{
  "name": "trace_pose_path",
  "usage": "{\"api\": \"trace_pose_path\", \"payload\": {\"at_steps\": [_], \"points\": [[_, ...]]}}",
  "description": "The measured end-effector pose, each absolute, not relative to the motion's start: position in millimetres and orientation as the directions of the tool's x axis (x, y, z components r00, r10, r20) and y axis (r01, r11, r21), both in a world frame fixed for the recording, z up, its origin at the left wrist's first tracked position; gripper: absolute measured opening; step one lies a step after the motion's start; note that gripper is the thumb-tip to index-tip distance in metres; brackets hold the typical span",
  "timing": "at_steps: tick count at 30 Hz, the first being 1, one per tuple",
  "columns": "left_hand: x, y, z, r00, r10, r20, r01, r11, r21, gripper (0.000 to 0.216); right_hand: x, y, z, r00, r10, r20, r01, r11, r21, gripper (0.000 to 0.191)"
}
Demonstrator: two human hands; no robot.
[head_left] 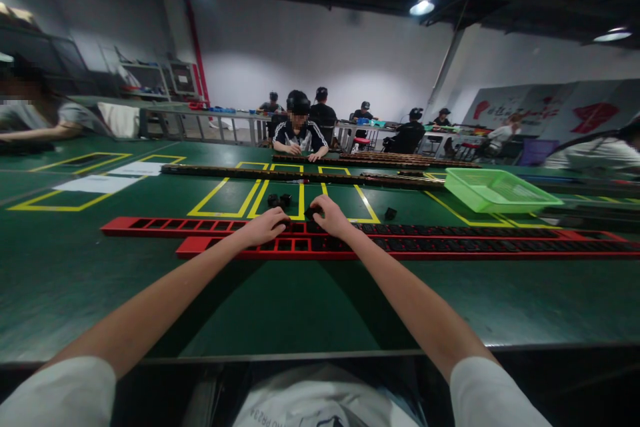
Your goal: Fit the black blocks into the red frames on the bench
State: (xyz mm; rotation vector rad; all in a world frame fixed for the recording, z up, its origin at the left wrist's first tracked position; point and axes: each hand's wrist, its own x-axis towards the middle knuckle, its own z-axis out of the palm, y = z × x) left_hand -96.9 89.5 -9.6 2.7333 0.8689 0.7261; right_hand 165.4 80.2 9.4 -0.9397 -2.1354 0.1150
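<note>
Two long red slotted frames [165, 227] lie one behind the other across the green table. Black square pieces [425, 245] sit in their slots on the right, while the left slots show the table through them. My right hand [330, 216] pinches a small black block [312, 212] just above the rear frame. Curled over that frame, a little to the left, is my left hand [264, 227]; its fingertips are together, and what they hold, if anything, is hidden. Several loose black blocks [279, 200] lie just behind it. Another black block [391, 213] rests farther right.
A light green basket [500, 190] stands at the right behind the frames. Long dark strips [225, 173] cross the table farther back, over yellow-taped rectangles. White paper sheets [97, 183] lie at the left. A co-worker [300, 130] sits opposite, with other people at both sides.
</note>
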Motion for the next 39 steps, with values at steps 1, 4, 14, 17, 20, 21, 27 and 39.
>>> {"api": "trace_pose_path", "payload": {"at_steps": [1,4,14,17,20,21,27,39], "points": [[-97,89,-9,0.709,0.583,0.396,0.496,-0.812,0.308,0.029,166,81,10,-0.416,0.655,0.631,0.572,0.728,-0.379,0.023],[-96,89,-9,0.708,0.586,0.394,0.501,-0.81,0.305,0.027,165,82,11,-0.392,0.651,0.65,0.538,0.735,-0.412,0.024],[-96,93,-13,0.713,0.568,0.411,0.48,-0.823,0.304,0.026,137,66,6,-0.493,0.695,0.523,0.542,0.716,-0.441,0.026],[-96,92,-12,0.713,0.563,0.417,0.474,-0.826,0.306,0.025,134,62,7,-0.496,0.74,0.454,0.605,0.67,-0.43,0.029],[-95,91,-11,0.716,0.562,0.414,0.478,-0.827,0.296,0.024,134,59,8,-0.504,0.781,0.37,0.65,0.624,-0.433,0.03],[-95,91,-11,0.717,0.562,0.413,0.481,-0.827,0.292,0.024,135,58,8,-0.513,0.786,0.345,0.657,0.619,-0.43,0.03],[-96,91,-12,0.713,0.569,0.409,0.483,-0.822,0.302,0.027,136,58,5,-0.56,0.757,0.338,0.655,0.654,-0.378,0.043],[-98,94,-14,0.718,0.573,0.395,0.486,-0.819,0.305,0.027,135,57,6,-0.534,0.759,0.372,0.685,0.647,-0.336,0.035]]}}
